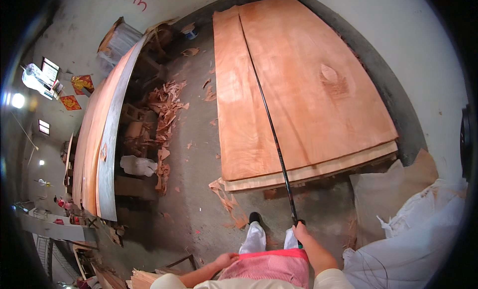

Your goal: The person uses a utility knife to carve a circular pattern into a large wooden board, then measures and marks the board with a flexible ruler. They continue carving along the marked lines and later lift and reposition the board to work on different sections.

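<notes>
My right hand (301,234) grips the near end of a long thin black rod (271,124). The rod reaches forward over a stack of large reddish-brown veneer sheets (308,89) and lies along the edge where two top sheets overlap. My left hand (225,260) hangs low by my hip, holding nothing, fingers loosely curled. Below are my white trousers, a dark shoe (254,217) and a red striped apron.
A long workbench (102,139) with veneer on it runs along the left. Torn veneer scraps (167,109) litter the concrete floor beside it. White sacks (413,229) lie at the right, next to the wall. More scraps lie by the stack's near corner (229,202).
</notes>
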Action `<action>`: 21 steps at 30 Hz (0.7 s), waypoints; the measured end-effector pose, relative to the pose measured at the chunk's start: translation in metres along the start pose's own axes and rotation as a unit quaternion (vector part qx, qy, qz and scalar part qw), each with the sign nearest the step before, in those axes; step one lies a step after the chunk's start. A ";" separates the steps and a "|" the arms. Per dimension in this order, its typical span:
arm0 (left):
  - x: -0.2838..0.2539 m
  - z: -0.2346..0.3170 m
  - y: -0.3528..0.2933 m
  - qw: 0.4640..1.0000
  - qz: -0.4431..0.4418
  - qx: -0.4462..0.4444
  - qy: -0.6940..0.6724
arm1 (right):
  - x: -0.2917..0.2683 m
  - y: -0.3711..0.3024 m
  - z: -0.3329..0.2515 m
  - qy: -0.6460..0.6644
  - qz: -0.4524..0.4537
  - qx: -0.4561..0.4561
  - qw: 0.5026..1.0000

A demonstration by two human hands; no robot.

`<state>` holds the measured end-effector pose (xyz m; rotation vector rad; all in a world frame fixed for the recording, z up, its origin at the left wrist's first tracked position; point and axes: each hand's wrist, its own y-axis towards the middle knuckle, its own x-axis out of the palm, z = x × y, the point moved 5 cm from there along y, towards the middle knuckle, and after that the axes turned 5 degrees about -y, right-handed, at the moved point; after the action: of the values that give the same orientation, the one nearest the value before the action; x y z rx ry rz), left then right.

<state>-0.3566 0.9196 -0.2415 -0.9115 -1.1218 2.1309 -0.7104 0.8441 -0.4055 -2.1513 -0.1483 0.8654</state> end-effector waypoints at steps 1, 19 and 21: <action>0.003 -0.017 0.008 0.999 0.000 0.032 0.014 | 0.012 0.015 -0.018 0.010 -0.010 -0.010 1.000; -0.037 -0.075 0.027 0.986 -0.006 -0.080 -0.145 | 0.105 0.156 -0.171 -0.058 -0.025 -0.013 0.998; -0.039 -0.070 0.030 0.988 -0.020 -0.093 -0.120 | 0.095 0.166 -0.163 -0.083 -0.007 -0.019 0.996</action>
<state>-0.2833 0.9100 -0.2846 -0.7178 -1.4676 2.1722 -0.5647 0.6629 -0.5017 -2.1095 -0.2652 1.0412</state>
